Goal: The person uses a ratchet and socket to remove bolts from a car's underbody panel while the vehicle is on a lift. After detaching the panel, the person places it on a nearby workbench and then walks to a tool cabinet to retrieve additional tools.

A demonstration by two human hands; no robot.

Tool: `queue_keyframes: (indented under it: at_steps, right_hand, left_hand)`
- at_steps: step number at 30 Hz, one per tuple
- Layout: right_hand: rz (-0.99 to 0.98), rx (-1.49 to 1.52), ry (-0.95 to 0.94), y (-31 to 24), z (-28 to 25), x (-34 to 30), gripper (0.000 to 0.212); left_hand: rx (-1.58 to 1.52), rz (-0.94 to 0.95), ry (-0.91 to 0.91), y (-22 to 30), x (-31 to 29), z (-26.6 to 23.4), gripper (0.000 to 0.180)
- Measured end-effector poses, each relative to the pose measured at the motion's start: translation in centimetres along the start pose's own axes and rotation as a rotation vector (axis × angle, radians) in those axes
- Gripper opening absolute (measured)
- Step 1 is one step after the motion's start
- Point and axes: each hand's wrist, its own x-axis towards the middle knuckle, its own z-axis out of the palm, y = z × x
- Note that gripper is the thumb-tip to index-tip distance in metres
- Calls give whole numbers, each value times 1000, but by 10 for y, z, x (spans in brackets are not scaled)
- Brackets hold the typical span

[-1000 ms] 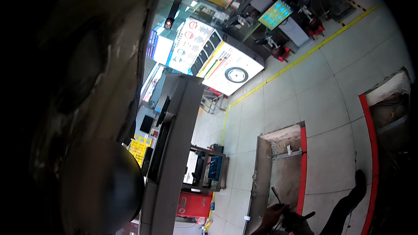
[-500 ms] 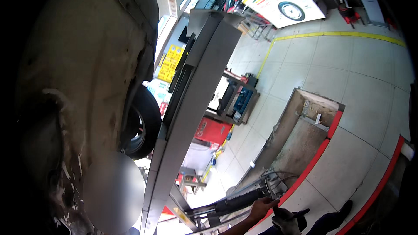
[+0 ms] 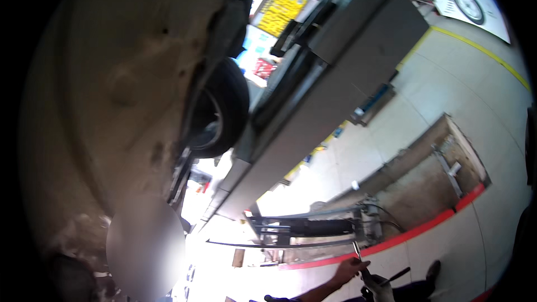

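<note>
Low in the view, my left hand point(image 3: 351, 267) is bare and its fingers are closed around a slim shiny metal rod point(image 3: 356, 249) that points up and away. Just to its right is my right hand point(image 3: 381, 288), which wears a pale glove with dark parts. It is closed on a tool whose dark handle point(image 3: 400, 275) sticks out to the right. The two hands nearly touch, and the rod and handle seem to meet between them. Exactly what kind of tool it is, I cannot make out.
A raised car's dirty underbody point(image 3: 128, 78) fills the left, with a wheel point(image 3: 221, 109) beside it. A grey lift beam point(image 3: 347, 67) crosses the middle. Beyond my hands is a floor pit point(image 3: 417, 182) with a red edge point(image 3: 425, 229) and a lift cylinder point(image 3: 321, 227).
My view has swung, so the wheel and lift beam sit further right and higher. The metal rod now shows clearly above my left hand. Both hands remain close together.
</note>
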Motion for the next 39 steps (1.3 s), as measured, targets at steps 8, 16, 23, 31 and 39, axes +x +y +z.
queue_keyframes:
  at_steps: [8,16,23,31,39]
  right_hand:
    - [105,23,-314,-47,-35,39,30]
    - [395,-18,-560,-43,-84,-12,31]
    - [493,144,-628,-3,-101,-32,35]
    - [640,-80,-718,-5,-103,-56,35]
    - [672,-93,-936,-5,-126,-74,37]
  left_hand:
    - [-633,52,-44,13,-31,0,50]
    - [-478,-327,525,-6,-99,113,64]
    - [-834,-142,440,12,-138,127,50]
    - [-343,-394,854,-25,-180,172,43]
    - [-977,-313,826,-3,-215,211,50]
